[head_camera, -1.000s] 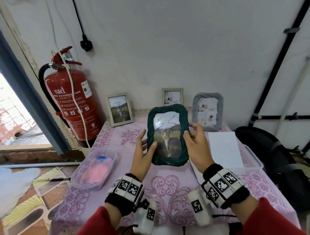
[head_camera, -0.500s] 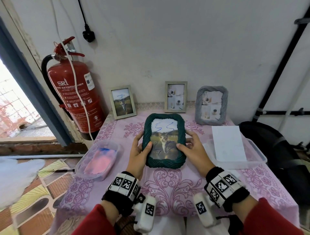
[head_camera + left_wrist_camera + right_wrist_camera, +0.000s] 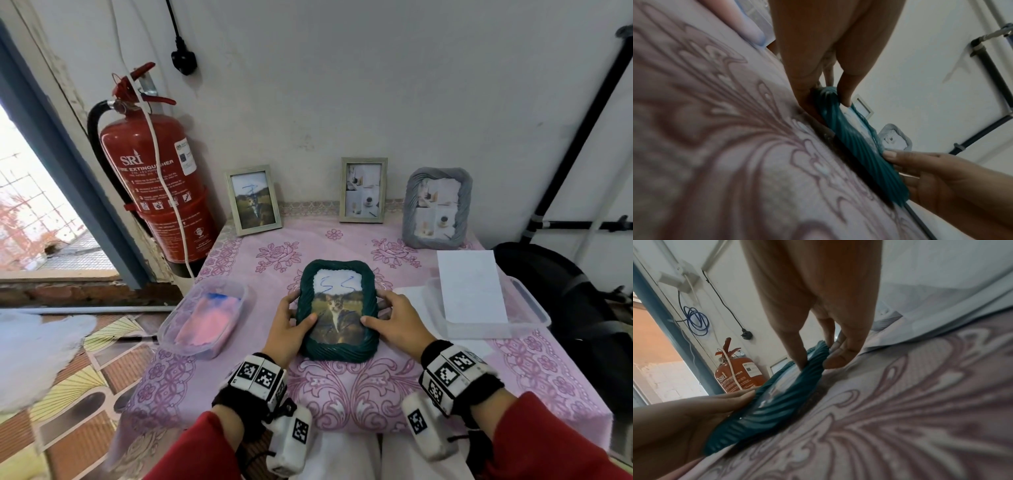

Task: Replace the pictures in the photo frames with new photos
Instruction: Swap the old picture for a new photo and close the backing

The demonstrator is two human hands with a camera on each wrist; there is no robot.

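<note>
Two red sleeves reach forward over the near edge of the desk (image 3: 565, 387), which is covered in a pink floral cloth, each wrist wearing a black band with checkered markers. The left hand (image 3: 286, 330) grasps the left side of the green frame (image 3: 337, 351): its thumb lies across the front near the lower part of the picture, and the fingers curl round the outer edge. The right hand (image 3: 394, 322) grasps the right side the same way, thumb on the front rim and fingers wrapped behind, as the right wrist view shows. The green frame sits in the middle of the desk, face up and tilted toward the person, its long axis running away from the body, its bottom edge nearest; the wrist views show that near edge down on the cloth. Its picture shows a cat under a pale sky with blue scribbles. To the left a clear tub (image 3: 205, 315) holds something pink; to the right another clear tub (image 3: 527, 308) holds a white sheet (image 3: 471, 287). At the far edge three frames stand against the wall: a small frame (image 3: 253, 200) with a cat picture, a slim frame (image 3: 363, 190) and a grey frame (image 3: 436, 207). A red fire extinguisher (image 3: 154, 185) stands left of the desk.
</note>
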